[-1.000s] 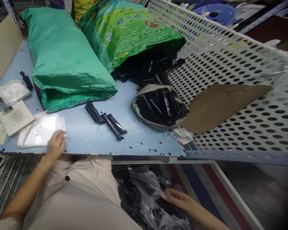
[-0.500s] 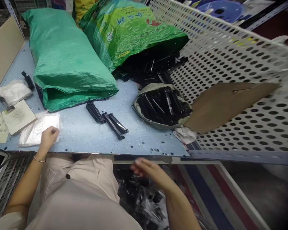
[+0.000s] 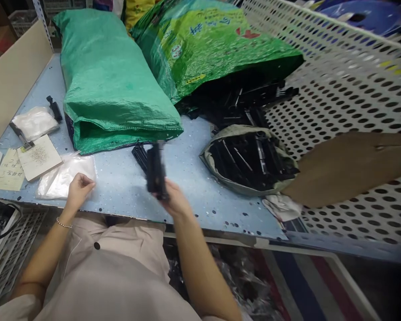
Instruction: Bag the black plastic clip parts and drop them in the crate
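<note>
My right hand (image 3: 176, 199) grips a black plastic part (image 3: 156, 171), blurred by motion and held up over the table. Behind it another narrow black plastic part (image 3: 139, 157) lies on the blue speckled tabletop (image 3: 116, 183). My left hand (image 3: 80, 189) is closed in a pinch at the right side of a stack of clear plastic bags (image 3: 55, 182). Whether anything is between those fingertips I cannot make out. To the right, an open grey-green sack (image 3: 205, 156) is full of similar black parts (image 3: 247, 156).
A green woven sack (image 3: 110, 80) and a printed green sack (image 3: 203, 49) spilling black parts lie at the back. A perforated white panel (image 3: 347, 98) with brown cardboard (image 3: 347, 169) borders the right. At left are a small board (image 3: 39, 157) and a yellow note (image 3: 11, 171).
My right hand has risen from below the table edge and picked up a black part from the tabletop. My left hand stays pinched by the plastic bags. The view has shifted slightly.
</note>
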Tool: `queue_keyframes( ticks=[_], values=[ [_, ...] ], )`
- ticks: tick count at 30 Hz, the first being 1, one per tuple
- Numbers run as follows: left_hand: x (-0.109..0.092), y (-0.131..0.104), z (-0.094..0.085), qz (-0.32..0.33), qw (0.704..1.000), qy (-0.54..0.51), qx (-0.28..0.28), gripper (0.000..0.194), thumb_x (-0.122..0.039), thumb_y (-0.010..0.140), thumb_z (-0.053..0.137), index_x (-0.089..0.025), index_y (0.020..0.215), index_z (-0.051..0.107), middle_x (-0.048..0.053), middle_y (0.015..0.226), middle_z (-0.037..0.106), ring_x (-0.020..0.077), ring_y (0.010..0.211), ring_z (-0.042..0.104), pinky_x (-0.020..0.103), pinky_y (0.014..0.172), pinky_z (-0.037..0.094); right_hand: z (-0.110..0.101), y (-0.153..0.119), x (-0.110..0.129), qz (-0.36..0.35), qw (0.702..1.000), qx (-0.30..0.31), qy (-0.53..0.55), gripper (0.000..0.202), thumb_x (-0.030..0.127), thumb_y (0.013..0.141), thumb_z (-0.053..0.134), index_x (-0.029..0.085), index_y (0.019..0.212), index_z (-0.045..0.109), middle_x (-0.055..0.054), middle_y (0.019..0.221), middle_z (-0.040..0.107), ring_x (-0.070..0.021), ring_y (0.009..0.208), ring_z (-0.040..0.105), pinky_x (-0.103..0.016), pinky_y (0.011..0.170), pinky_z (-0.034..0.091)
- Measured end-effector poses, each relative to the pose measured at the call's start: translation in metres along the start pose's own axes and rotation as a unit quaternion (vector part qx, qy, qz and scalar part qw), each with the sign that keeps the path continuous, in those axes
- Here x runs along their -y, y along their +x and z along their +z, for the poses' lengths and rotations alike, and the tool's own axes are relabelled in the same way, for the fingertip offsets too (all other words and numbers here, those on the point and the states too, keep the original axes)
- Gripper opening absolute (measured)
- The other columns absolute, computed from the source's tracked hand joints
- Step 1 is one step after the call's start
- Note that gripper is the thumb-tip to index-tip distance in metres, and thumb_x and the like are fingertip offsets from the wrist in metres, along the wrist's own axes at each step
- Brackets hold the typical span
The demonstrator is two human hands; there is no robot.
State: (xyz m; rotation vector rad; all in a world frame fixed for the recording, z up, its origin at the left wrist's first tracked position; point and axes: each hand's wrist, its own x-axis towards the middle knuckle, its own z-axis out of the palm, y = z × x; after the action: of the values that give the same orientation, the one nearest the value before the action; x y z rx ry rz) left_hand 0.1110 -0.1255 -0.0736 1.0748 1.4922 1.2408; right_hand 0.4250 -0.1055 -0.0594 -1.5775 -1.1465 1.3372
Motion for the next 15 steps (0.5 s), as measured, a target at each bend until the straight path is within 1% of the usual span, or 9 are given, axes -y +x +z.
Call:
queue_keyframes(
  ticks=[2,4,5,6,7,9,12,14,15],
  values=[
    [-0.001,-0.003,0.013,-0.001,1.0,0.0,0.028,0.027,-0.027,0.069,0.077,-0.019,0.078,0.053,-0.001,0.075,0.063,0.0125,0.07,0.059,0.026,0.069,0.046,0.053,-0.005,0.003,0.038,0.986,0.12,0.112,0.042,0.059,0.074,0.067,0.019,0.085,0.065,-0.004,0.072,0.064,-0.0151,0.059,0.054,-0.028,0.051,0.043],
    [0.0,-0.006,0.02,0.002,0.999,0.009,0.049,0.026,-0.026,0.071,0.075,-0.019,0.077,0.051,-0.003,0.072,0.06,0.0119,0.067,0.057,0.025,0.066,0.045,0.097,-0.004,0.005,0.087,0.942,0.23,0.226,0.044,0.058,0.065,0.077,0.017,0.076,0.065,-0.001,0.063,0.06,-0.011,0.053,0.049,-0.024,0.048,0.04],
    [0.001,-0.007,0.02,0.007,0.999,0.014,0.048,0.024,-0.025,0.072,0.074,-0.019,0.077,0.051,-0.003,0.071,0.059,0.0117,0.067,0.056,0.025,0.065,0.044,0.11,-0.001,0.005,0.106,0.924,0.256,0.265,0.045,0.057,0.062,0.081,0.016,0.073,0.065,0.001,0.059,0.058,-0.0094,0.051,0.047,-0.023,0.047,0.038],
    [0.002,-0.008,0.018,0.014,0.999,0.019,0.041,0.023,-0.026,0.073,0.073,-0.019,0.078,0.051,-0.003,0.072,0.058,0.0116,0.067,0.055,0.024,0.065,0.044,0.117,0.002,0.004,0.117,0.916,0.257,0.285,0.046,0.056,0.06,0.083,0.016,0.07,0.065,0.002,0.057,0.057,-0.0082,0.049,0.045,-0.022,0.047,0.037],
    [0.002,-0.008,0.013,0.023,0.999,0.021,0.027,0.021,-0.026,0.074,0.072,-0.019,0.079,0.052,-0.003,0.073,0.058,0.0117,0.068,0.056,0.025,0.066,0.045,0.119,0.005,0.002,0.122,0.916,0.241,0.297,0.046,0.055,0.058,0.085,0.015,0.068,0.065,0.002,0.056,0.056,-0.0074,0.049,0.044,-0.021,0.046,0.036],
    [0.002,-0.009,0.001,0.046,0.998,0.036,0.004,0.016,-0.026,0.078,0.069,-0.019,0.083,0.055,-0.001,0.078,0.06,0.0126,0.073,0.057,0.026,0.071,0.047,0.108,0.011,-0.004,0.125,0.927,0.188,0.298,0.044,0.052,0.056,0.087,0.015,0.068,0.066,0.003,0.056,0.055,-0.0068,0.049,0.043,-0.021,0.046,0.036],
    [0.002,-0.009,-0.013,0.103,0.986,0.125,0.028,0.005,-0.021,0.084,0.059,-0.02,0.086,0.063,0.002,0.087,0.063,0.0151,0.082,0.061,0.029,0.078,0.05,0.078,0.01,-0.01,0.097,0.957,0.108,0.251,0.041,0.049,0.059,0.086,0.017,0.079,0.071,0.001,0.066,0.063,-0.0092,0.057,0.05,-0.022,0.052,0.04],
    [0.003,-0.007,-0.012,0.138,0.968,0.2,0.07,0.019,-0.013,0.084,0.052,-0.021,0.087,0.07,0.005,0.095,0.065,0.0178,0.091,0.063,0.033,0.085,0.051,0.062,-0.001,-0.008,0.05,0.974,0.057,0.213,0.04,0.049,0.064,0.083,0.019,0.089,0.073,-0.002,0.08,0.069,-0.0124,0.068,0.058,-0.023,0.058,0.044],
    [0.004,-0.005,-0.009,0.15,0.959,0.225,0.086,0.026,-0.01,0.083,0.05,-0.021,0.09,0.072,0.006,0.099,0.067,0.0191,0.096,0.064,0.035,0.089,0.051,0.056,-0.009,-0.006,0.037,0.976,0.052,0.206,0.039,0.049,0.067,0.082,0.02,0.091,0.073,-0.003,0.085,0.071,-0.0136,0.073,0.06,-0.023,0.06,0.046]
  ],
)
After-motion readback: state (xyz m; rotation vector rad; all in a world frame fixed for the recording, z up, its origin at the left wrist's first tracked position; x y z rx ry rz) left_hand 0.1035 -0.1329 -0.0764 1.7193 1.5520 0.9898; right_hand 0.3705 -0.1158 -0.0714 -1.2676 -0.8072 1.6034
